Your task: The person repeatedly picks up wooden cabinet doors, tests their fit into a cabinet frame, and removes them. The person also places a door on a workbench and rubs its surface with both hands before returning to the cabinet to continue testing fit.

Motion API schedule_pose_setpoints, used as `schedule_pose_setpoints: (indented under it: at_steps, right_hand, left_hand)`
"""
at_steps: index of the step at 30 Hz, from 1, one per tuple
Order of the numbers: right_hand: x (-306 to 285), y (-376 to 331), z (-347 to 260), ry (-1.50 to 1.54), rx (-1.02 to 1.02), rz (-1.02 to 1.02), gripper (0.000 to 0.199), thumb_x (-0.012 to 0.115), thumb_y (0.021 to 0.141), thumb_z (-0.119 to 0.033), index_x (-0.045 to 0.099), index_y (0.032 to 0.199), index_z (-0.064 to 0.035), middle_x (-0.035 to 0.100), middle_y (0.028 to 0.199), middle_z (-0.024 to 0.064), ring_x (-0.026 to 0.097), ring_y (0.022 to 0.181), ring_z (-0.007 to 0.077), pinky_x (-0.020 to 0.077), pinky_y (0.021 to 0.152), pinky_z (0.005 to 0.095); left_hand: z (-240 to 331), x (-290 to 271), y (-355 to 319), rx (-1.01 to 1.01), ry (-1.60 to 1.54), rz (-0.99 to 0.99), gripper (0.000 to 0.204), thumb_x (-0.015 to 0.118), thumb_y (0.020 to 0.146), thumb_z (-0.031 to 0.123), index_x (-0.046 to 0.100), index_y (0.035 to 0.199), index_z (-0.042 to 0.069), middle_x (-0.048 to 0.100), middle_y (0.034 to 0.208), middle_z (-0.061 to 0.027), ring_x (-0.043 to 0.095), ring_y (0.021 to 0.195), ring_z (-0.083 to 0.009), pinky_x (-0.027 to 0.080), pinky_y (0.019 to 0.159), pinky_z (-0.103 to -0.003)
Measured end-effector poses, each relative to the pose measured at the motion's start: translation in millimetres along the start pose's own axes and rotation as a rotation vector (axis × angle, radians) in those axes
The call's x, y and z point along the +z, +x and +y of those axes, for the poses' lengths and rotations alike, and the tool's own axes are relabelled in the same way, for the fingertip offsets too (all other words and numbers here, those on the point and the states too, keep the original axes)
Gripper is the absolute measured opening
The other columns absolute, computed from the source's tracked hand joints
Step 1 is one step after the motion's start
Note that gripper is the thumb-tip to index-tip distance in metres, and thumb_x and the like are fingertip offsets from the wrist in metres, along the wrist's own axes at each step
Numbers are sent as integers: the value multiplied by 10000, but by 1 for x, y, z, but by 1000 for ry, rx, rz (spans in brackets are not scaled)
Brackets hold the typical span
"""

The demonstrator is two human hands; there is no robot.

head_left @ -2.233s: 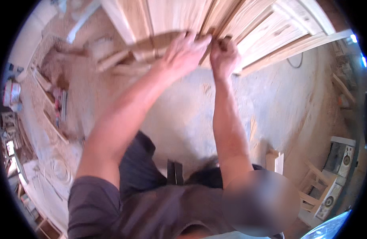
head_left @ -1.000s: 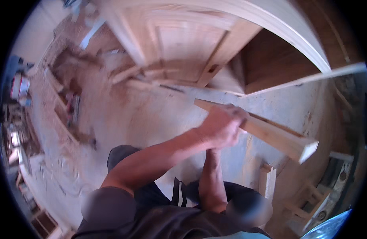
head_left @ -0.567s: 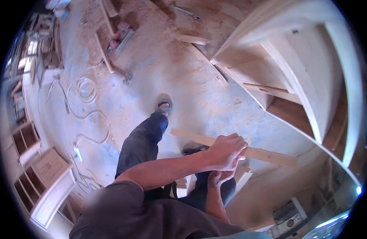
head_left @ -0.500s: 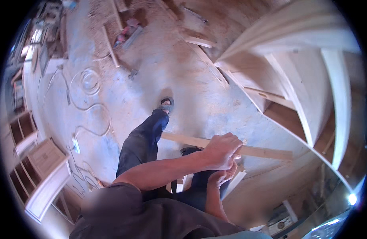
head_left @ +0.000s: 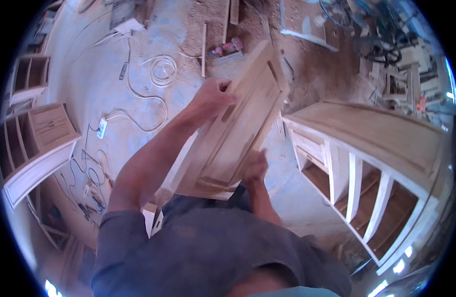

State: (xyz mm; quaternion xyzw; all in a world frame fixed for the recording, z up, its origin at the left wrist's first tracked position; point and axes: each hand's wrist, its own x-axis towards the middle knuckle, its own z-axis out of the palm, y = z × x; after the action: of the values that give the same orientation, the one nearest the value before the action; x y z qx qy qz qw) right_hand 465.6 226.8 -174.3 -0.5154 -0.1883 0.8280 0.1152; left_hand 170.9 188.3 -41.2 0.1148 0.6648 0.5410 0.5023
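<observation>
A pale wooden cabinet door (head_left: 240,128) with a framed panel slants up in front of my body. My left hand (head_left: 217,99) grips its left long edge, fingers curled around the frame. Lower down on the opposite edge, my right hand (head_left: 256,167) holds the door too; it is somewhat blurred and its fingertips are partly hidden. The door's lower end is close to my lap.
On the right stands a long unfinished wooden cabinet (head_left: 361,126) with open compartments. Smaller cabinets (head_left: 37,158) stand at the left. A coiled hose (head_left: 163,71), a power strip (head_left: 102,127) with cords, and a red power tool (head_left: 233,47) lie on the floor.
Earlier both hands were together on a narrow wooden strip at the lower right. Now they are apart, holding the cabinet door, and the view has turned rightward.
</observation>
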Motion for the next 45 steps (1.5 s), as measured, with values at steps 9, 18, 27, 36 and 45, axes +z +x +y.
schedule_pose_setpoints:
  at_steps: [9, 18, 27, 36, 45]
  right_hand:
    - [215, 24, -60, -137, 343, -199, 485, 417, 1080, -412, 543, 1354, -31, 693, 1156, 156, 703, 977, 295, 596, 860, 445]
    - [335, 80, -133, -314, 669, -112, 469, 445, 1056, -447, 639, 1000, -24, 617, 705, 98, 629, 564, 259, 564, 512, 410]
    - [413, 168, -215, -546, 794, -170, 503, 440, 1000, -372, 574, 963, 112, 566, 647, 177, 548, 493, 297, 468, 470, 416]
    - [478, 251, -252, -529, 869, -478, 469, 510, 1032, -470, 661, 1084, -29, 690, 863, 175, 691, 697, 294, 607, 607, 450]
    - [648, 369, -247, -1109, 411, -891, 426, 475, 1045, -405, 658, 1155, -37, 718, 947, 164, 722, 782, 296, 627, 641, 486]
  left_hand:
    - [83, -61, -43, 1, -883, 125, 368, 515, 993, 228, 576, 1316, 62, 591, 902, -70, 611, 750, -197, 538, 696, -354]
    - [155, -116, 70, 35, -1000, 523, 149, 558, 889, 205, 617, 848, 75, 580, 747, -64, 572, 616, -198, 492, 561, -359]
    - [239, -146, 163, 81, -941, 604, 246, 570, 935, 257, 670, 879, 38, 644, 777, -64, 632, 684, -166, 530, 622, -350]
    - [314, -213, 225, 39, -1090, 607, 189, 562, 816, 280, 553, 693, 137, 580, 721, -53, 543, 592, -240, 470, 562, -384]
    - [328, -370, 319, 177, -1148, 516, 195, 545, 876, 297, 590, 735, 169, 585, 727, -31, 574, 656, -198, 472, 571, -390]
